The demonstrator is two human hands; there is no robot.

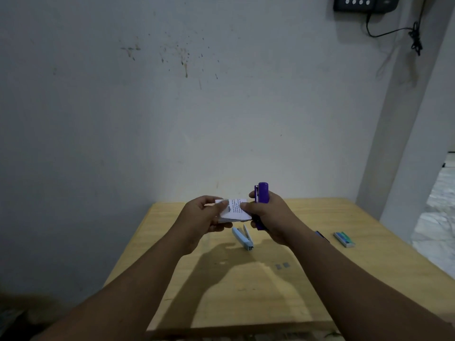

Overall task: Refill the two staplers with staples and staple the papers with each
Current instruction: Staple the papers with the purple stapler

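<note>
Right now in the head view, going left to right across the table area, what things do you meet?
Left hand → folded papers → purple stapler in the right hand → dark pen-like item → staple box. The light blue stapler lies below the papers, so it is left out.

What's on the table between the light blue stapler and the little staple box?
A dark pen, partly hidden behind the right hand's wrist, seen from the head camera.

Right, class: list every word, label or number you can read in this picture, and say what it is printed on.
Papers held in both hands: lines of printed text, too small and blurred to read.
Staple box on the table: no legible label.
Wall device: round buttons, no readable characters.
Nothing here can be quoted.
</note>
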